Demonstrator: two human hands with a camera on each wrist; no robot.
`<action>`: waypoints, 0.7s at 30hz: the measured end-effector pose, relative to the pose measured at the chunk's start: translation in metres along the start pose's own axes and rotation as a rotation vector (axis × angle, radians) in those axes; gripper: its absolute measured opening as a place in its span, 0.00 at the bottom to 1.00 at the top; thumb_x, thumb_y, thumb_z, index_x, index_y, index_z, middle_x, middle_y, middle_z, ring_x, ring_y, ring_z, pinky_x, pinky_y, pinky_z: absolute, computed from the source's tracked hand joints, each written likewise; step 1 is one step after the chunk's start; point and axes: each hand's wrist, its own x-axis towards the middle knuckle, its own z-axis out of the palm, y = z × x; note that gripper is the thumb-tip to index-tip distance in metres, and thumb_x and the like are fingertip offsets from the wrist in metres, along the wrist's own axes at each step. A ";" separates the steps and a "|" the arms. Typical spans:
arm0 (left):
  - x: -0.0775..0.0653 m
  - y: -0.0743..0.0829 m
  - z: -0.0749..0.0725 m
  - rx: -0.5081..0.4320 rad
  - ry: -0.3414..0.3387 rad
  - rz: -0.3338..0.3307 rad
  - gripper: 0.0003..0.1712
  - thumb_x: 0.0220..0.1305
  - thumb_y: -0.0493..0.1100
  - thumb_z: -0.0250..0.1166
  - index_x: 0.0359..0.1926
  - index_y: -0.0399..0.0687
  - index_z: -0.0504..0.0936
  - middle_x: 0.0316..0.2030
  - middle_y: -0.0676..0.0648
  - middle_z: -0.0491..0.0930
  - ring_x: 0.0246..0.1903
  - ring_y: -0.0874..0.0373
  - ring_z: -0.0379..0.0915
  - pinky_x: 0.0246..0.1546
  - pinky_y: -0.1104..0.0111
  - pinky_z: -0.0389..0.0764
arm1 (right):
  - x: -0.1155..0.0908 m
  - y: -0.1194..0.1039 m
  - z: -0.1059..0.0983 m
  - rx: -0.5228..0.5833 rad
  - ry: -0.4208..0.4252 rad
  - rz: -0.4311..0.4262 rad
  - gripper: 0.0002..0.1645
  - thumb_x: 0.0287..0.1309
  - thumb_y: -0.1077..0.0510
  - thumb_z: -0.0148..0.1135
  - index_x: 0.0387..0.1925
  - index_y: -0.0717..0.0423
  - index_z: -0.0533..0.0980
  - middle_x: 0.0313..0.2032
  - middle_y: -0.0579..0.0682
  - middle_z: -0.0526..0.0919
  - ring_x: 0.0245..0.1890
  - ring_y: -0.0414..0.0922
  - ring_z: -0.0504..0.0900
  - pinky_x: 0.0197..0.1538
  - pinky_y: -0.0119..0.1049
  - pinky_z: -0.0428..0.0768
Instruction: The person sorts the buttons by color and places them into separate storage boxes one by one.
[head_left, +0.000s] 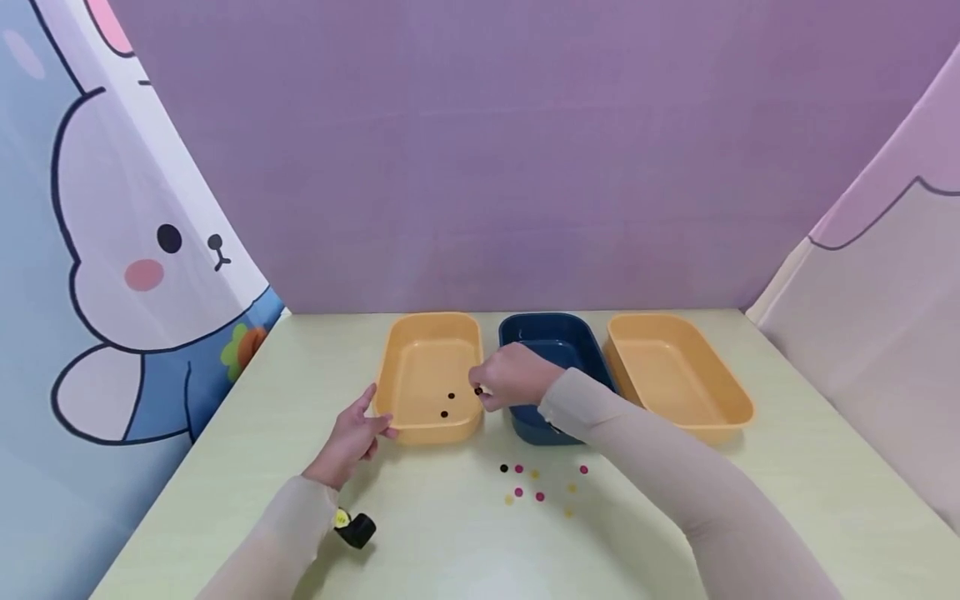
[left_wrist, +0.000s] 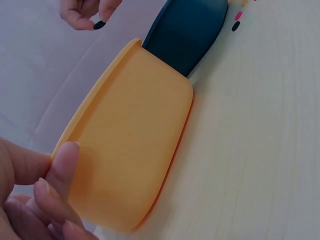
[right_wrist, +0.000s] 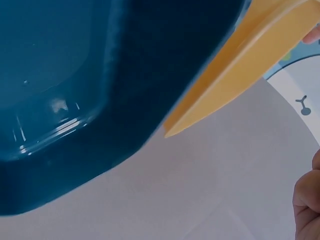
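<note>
My left hand (head_left: 351, 440) grips the near left corner of the left yellow tray (head_left: 435, 433), with fingers at its rim and outer wall. Between the fingertips of my right hand (head_left: 517, 375) is a small black disc (left_wrist: 99, 24), pinched above the gap between the yellow tray and the dark blue tray (right_wrist: 70, 185). Two black discs (head_left: 444, 414) lie inside the left yellow tray. On the table in front of the trays are a black disc (head_left: 504, 468), several pink discs (head_left: 540, 497) and several yellow discs (head_left: 568, 512).
A second yellow tray (head_left: 675, 375) stands to the right of the blue one. Beside my left sleeve lies a small black object (head_left: 358, 531) with a yellow label. A purple cloth (head_left: 525, 167) hangs behind the table, with a rabbit-print cloth (head_left: 120, 208) at the left.
</note>
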 end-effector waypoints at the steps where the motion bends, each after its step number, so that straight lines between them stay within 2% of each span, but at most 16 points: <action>1: 0.000 0.000 0.000 -0.004 0.000 0.008 0.41 0.69 0.35 0.54 0.76 0.46 0.42 0.21 0.54 0.81 0.11 0.64 0.56 0.14 0.75 0.60 | 0.003 0.000 0.002 -0.001 -0.001 0.001 0.06 0.54 0.54 0.66 0.33 0.51 0.83 0.22 0.42 0.82 0.16 0.35 0.73 0.25 0.21 0.71; 5: -0.002 0.000 0.000 -0.009 0.001 0.026 0.41 0.69 0.34 0.54 0.76 0.44 0.42 0.20 0.54 0.81 0.10 0.65 0.55 0.13 0.76 0.60 | 0.012 0.001 0.008 0.006 -0.006 0.014 0.06 0.55 0.53 0.66 0.33 0.50 0.82 0.20 0.41 0.80 0.15 0.36 0.71 0.24 0.22 0.70; 11: -0.002 0.000 0.002 0.009 0.008 0.000 0.41 0.69 0.35 0.54 0.76 0.46 0.43 0.21 0.53 0.81 0.11 0.65 0.55 0.14 0.75 0.60 | 0.019 -0.002 0.013 -0.022 0.034 0.003 0.05 0.54 0.53 0.65 0.32 0.50 0.81 0.17 0.41 0.77 0.14 0.36 0.70 0.22 0.24 0.68; 21: -0.003 0.000 -0.001 0.004 0.007 0.001 0.41 0.70 0.35 0.54 0.76 0.47 0.43 0.21 0.53 0.81 0.11 0.64 0.55 0.14 0.75 0.60 | 0.040 -0.009 0.007 -0.018 -0.045 0.091 0.06 0.56 0.52 0.64 0.33 0.49 0.80 0.17 0.41 0.76 0.16 0.37 0.70 0.24 0.24 0.69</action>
